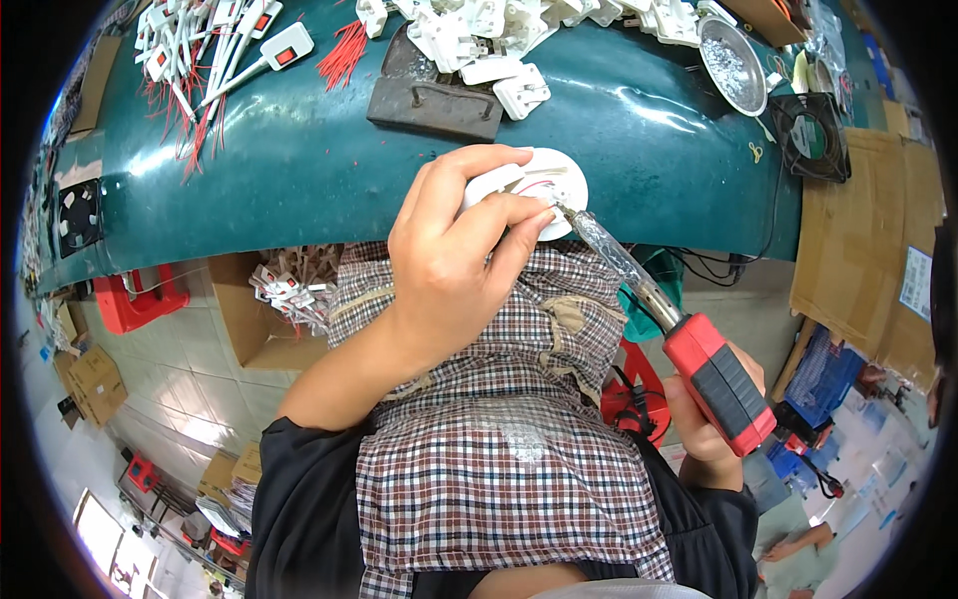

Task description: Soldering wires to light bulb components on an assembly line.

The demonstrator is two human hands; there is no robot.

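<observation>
My left hand [449,235] is closed on a round white plastic housing [571,180] at the bench's near edge. Thin wires, one of them red, show inside the housing. Thumb and forefinger pinch together over its front side; whatever they hold there is too small to make out. In my right hand [709,419], fingers wrapped round its red and black handle, is a soldering iron [718,384]. The iron slants up and left, its tip meeting the housing right beside my left fingertips. Whether the tip touches a wire or a metal contact cannot be told.
A dark metal block [434,105] lies beyond my hands, near a heap of white plug housings [479,35]. Red wires [344,52] and white switches with leads [286,47] lie left. A metal bowl [733,65] and black fan [810,137] stand right. A carton [239,319] sits below.
</observation>
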